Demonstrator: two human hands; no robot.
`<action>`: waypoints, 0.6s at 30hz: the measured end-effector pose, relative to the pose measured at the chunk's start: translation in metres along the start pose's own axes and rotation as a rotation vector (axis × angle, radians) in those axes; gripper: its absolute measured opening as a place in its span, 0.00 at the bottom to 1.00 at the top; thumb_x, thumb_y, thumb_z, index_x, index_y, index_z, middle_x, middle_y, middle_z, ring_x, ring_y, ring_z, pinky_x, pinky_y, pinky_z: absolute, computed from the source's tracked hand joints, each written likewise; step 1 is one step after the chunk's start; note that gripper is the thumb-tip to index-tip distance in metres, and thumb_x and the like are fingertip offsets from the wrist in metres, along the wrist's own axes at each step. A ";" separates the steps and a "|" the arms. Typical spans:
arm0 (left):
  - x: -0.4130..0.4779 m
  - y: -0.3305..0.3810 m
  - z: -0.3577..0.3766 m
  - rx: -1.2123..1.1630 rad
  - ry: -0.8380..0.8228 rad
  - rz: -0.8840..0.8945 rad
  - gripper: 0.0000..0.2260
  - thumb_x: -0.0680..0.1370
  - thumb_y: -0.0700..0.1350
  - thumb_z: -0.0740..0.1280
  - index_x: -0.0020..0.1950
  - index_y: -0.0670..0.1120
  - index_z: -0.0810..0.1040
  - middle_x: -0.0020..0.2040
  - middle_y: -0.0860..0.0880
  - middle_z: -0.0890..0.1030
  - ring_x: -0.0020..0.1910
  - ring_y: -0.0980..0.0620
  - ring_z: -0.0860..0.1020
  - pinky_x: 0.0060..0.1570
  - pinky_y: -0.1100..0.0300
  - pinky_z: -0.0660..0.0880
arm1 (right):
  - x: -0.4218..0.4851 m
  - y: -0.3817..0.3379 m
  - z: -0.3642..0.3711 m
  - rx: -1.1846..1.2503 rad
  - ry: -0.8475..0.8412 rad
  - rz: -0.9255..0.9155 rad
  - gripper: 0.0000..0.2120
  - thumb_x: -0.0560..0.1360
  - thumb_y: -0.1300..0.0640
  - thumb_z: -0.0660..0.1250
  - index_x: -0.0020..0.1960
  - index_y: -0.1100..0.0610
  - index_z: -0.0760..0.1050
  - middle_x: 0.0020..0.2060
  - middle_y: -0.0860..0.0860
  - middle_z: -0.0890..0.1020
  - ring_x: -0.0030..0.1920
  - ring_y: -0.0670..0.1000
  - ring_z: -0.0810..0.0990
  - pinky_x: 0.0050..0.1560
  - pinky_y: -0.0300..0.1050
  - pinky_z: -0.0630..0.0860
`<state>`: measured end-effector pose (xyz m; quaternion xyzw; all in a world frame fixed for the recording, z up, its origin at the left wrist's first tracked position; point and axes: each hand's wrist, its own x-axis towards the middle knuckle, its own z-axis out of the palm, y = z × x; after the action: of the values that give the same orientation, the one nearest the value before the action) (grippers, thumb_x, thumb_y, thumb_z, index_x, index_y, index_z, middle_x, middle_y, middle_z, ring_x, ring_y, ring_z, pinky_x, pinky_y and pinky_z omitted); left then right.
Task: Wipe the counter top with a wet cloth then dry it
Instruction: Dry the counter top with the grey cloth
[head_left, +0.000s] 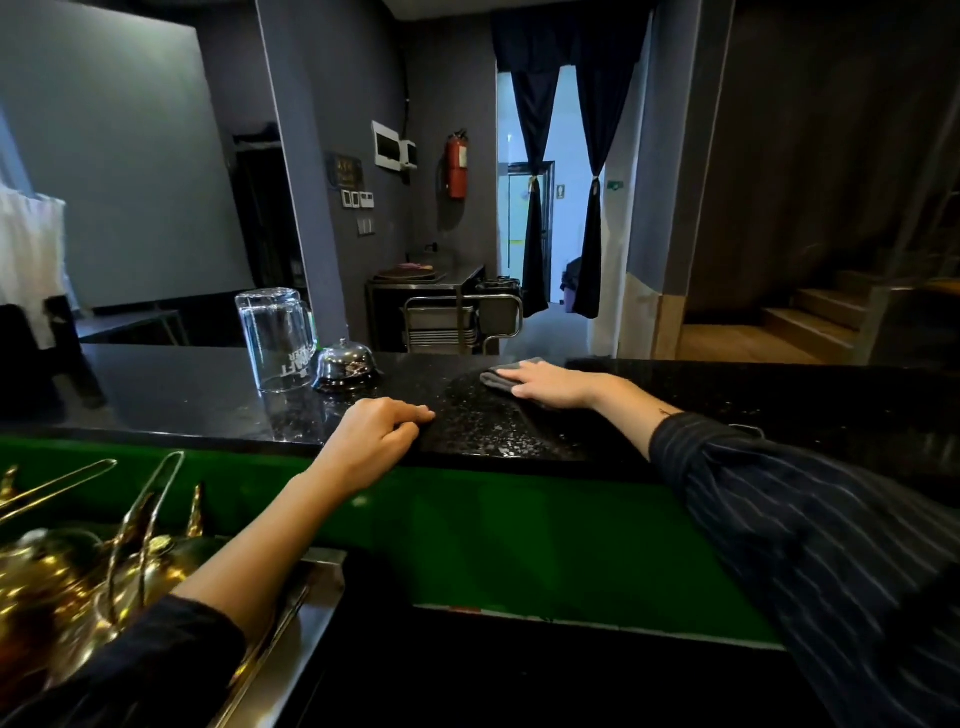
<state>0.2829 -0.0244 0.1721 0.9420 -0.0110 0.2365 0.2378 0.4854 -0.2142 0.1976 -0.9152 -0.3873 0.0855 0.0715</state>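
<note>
A black speckled counter top (208, 400) runs across the middle of the head view. My right hand (553, 384) lies flat on a grey cloth (496, 376), pressing it onto the counter near its far edge. A damp sheen shows on the stone around the cloth. My left hand (376, 436) rests curled over the counter's near edge, fingers bent, holding nothing. Both arms wear dark striped sleeves.
An upturned clear glass pitcher (275, 338) and a chrome service bell (345, 366) stand on the counter left of my hands. Brass utensils (93, 561) sit on a steel tray at lower left. A green panel (519, 540) faces me below the counter.
</note>
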 end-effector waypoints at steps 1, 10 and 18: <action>-0.002 0.000 -0.001 0.022 -0.037 0.012 0.24 0.69 0.46 0.56 0.62 0.44 0.79 0.62 0.48 0.79 0.64 0.53 0.76 0.63 0.61 0.69 | 0.007 -0.008 0.002 -0.038 0.008 0.046 0.25 0.83 0.48 0.50 0.79 0.45 0.49 0.78 0.55 0.52 0.78 0.59 0.50 0.75 0.60 0.48; -0.020 0.000 -0.005 0.351 -0.358 0.023 0.46 0.65 0.76 0.47 0.77 0.51 0.53 0.78 0.51 0.55 0.77 0.53 0.53 0.74 0.57 0.47 | 0.002 -0.059 0.010 -0.048 -0.084 -0.215 0.25 0.83 0.52 0.53 0.78 0.47 0.53 0.78 0.51 0.55 0.78 0.52 0.49 0.74 0.51 0.46; -0.044 0.002 0.019 0.609 -0.195 -0.075 0.45 0.71 0.67 0.61 0.77 0.48 0.42 0.78 0.46 0.49 0.77 0.44 0.45 0.75 0.45 0.40 | 0.027 -0.092 0.027 -0.019 0.062 0.086 0.29 0.77 0.42 0.52 0.77 0.39 0.51 0.79 0.54 0.53 0.78 0.60 0.50 0.74 0.66 0.50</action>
<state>0.2518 -0.0386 0.1378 0.9879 0.0725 0.1284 -0.0486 0.4343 -0.1299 0.1866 -0.9338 -0.3461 0.0566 0.0710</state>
